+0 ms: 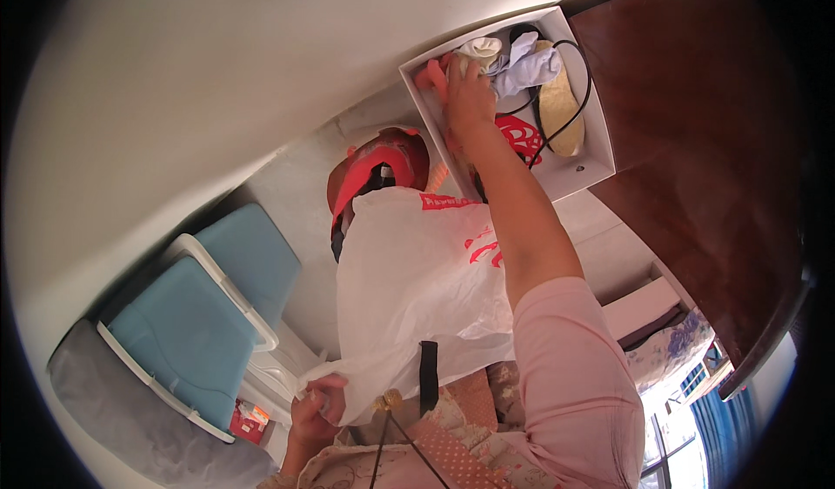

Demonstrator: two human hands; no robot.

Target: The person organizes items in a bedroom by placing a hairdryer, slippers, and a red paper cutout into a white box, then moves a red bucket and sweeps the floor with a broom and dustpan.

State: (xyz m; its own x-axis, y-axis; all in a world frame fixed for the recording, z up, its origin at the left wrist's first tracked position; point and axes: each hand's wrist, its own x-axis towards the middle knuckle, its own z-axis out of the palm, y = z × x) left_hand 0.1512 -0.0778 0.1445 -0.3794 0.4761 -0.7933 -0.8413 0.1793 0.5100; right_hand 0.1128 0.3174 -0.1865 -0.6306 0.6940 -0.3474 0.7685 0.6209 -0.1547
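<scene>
My left hand [318, 405] grips the edge of a white plastic bag [404, 280] with red printing, which hangs in front of me. My right hand [468, 94] reaches into a white open box [590, 176], its fingers on pink cloth [433, 74] and pale cloth at the box's left side. Whether those fingers are closed on anything is hidden by the back of the hand. Also in the box are a crumpled light-blue cloth [530, 71], a cream cloth [481, 50], a yellowish insole [560, 104], a black cable [588, 74] and a red-and-white patterned item [522, 138].
A red helmet [381, 163] rests behind the bag, by the wall [196, 65]. Two blue lidded storage bins [189, 332] stand at left beside a grey cushion-like item [150, 404]. A dark brown wooden surface [691, 97] borders the box at right. Blue curtains [724, 417] hang at lower right.
</scene>
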